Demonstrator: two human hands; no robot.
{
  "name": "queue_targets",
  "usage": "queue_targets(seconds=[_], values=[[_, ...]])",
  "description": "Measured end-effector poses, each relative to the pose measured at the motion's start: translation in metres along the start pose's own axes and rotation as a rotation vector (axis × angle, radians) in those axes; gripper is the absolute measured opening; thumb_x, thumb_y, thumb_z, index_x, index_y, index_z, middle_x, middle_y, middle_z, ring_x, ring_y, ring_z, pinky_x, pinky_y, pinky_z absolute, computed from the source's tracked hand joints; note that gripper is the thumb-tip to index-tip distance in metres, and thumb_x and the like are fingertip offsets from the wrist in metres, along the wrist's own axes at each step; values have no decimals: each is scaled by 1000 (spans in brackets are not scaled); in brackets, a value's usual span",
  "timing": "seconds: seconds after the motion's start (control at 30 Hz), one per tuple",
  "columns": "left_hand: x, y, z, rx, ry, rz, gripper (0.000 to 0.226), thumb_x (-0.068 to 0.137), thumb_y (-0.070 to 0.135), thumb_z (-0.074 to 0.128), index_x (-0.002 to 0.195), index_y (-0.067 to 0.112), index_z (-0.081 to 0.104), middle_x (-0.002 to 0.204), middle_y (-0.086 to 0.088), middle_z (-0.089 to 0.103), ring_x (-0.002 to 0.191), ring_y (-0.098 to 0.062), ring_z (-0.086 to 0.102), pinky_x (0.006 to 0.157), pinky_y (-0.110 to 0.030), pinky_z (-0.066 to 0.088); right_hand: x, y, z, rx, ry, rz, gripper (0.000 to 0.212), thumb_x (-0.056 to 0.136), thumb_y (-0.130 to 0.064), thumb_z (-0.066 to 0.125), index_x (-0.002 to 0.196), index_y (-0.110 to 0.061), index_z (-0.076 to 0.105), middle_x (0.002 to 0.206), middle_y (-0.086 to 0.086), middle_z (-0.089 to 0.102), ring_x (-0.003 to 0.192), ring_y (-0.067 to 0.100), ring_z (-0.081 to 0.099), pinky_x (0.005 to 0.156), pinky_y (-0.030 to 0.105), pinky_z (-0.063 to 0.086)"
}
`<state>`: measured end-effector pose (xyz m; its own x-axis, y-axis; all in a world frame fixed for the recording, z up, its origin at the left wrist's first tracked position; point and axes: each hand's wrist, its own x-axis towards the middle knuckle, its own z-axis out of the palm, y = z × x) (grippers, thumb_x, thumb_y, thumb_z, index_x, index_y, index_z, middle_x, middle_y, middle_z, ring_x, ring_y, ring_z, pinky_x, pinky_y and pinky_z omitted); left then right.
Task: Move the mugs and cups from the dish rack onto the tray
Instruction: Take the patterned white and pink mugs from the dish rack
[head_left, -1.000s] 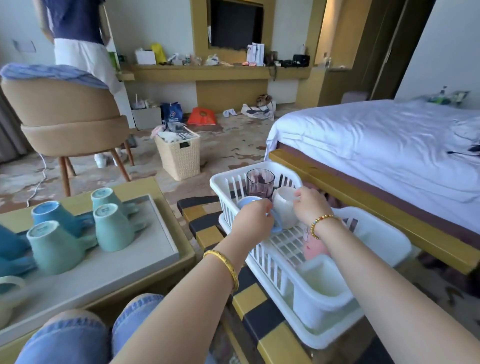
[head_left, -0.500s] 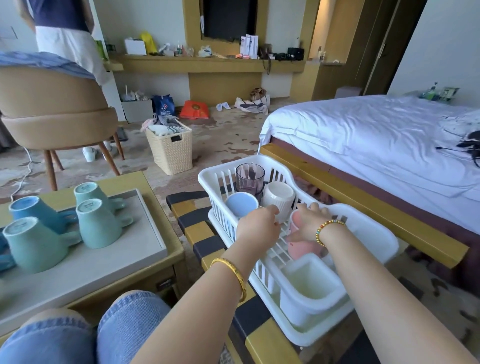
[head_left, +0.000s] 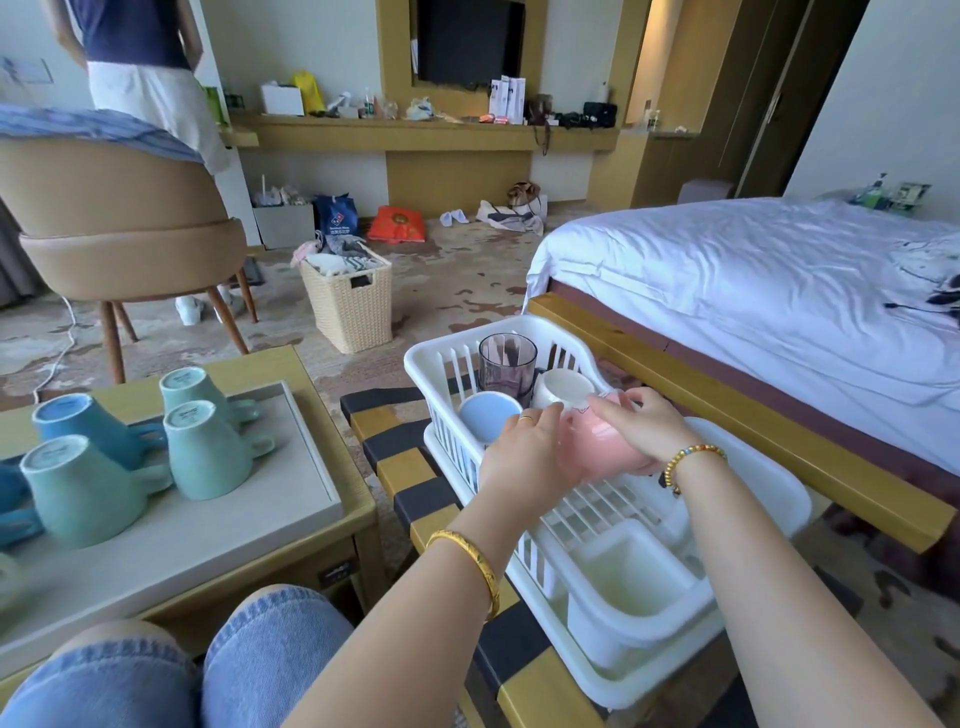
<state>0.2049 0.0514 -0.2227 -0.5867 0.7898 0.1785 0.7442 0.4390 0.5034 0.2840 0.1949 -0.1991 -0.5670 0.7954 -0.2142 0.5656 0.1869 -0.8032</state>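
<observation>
Pink cup: being held over the middle of the white dish rack, tilted, gripped between both hands. The right hand is being curled over its top and far side, thumb and fingers wrapped round it. The left hand is being pressed against its near left side with fingers bent about it; how far they are closing behind cannot be told.

Items being kept at the far end of the dish rack: a dark tinted glass, upright; a white cup just beside it; a pale blue cup in front, close to the left hand.

Grey tray, on the low wooden table to the left: four mugs are being stored upside down, three teal and one blue, handles pointing right.
</observation>
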Motion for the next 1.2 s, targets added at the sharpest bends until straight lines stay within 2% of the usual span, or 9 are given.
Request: queue_targets(seconds=[0.13,0.2,0.3,0.47,0.63,0.83,0.97,1.07,1.2], values=[[1,0,4,-17,93,51,73,76,45,64,138,22,32,137,-3,42,127,-28,37,97,-43,40,-4,-4,-5,206,-61,46,57,70,-63,62,113,-27,56,117,3,56,97,27,61,68,47,60],[1,-2,5,12,144,76,83,74,45,66,142,21,26,144,-6,35,136,-29,27,111,-47,25,-8,-6,-3,256,-109,36,55,69,-64,61,110,-28,58,114,4,59,97,27,62,63,43,60],[-2,1,3,155,217,100,98,71,39,71,147,23,12,151,-14,22,143,-33,11,115,-53,3,-14,-13,3,300,-191,-11,58,65,-68,60,109,-30,61,112,5,62,94,25,65,58,35,58],[-6,8,-2,331,349,194,100,64,30,77,146,20,20,137,-17,43,125,-38,39,110,-50,24,-23,-20,5,303,-226,-111,55,69,-70,58,110,-34,63,111,0,65,97,22,67,62,36,58],[-6,8,-7,86,412,103,90,61,33,75,139,11,37,126,-13,51,110,-35,49,97,-39,37,-24,-20,5,345,-241,-239,41,82,-67,44,105,-40,63,112,-4,67,101,14,65,78,37,58],[-10,5,-9,-269,419,14,98,60,39,77,141,13,28,130,-8,48,114,-30,48,94,-33,38,-16,-19,10,341,-154,-260,58,90,-64,25,114,-30,65,116,-8,65,105,6,57,90,31,45],[-10,4,-16,-464,384,-71,99,62,44,74,141,28,16,129,-5,46,112,-23,50,86,-32,48,-11,-16,14,365,-127,-257,46,98,-50,26,112,-29,64,119,-6,61,111,10,54,99,33,37],[-4,6,-25,-621,321,-211,97,59,52,67,138,37,13,124,-3,46,101,-23,55,76,-30,48,-15,-17,25,446,-221,-261,32,100,-28,33,98,-15,62,89,9,57,85,20,52,82,30,45],[-1,5,-32,-703,289,-229,96,57,53,65,137,33,16,114,3,46,97,-22,55,80,-34,52,-14,-16,32,317,-213,-303,24,99,-9,35,106,-15,57,78,-1,59,68,11,54,71,26,48]])
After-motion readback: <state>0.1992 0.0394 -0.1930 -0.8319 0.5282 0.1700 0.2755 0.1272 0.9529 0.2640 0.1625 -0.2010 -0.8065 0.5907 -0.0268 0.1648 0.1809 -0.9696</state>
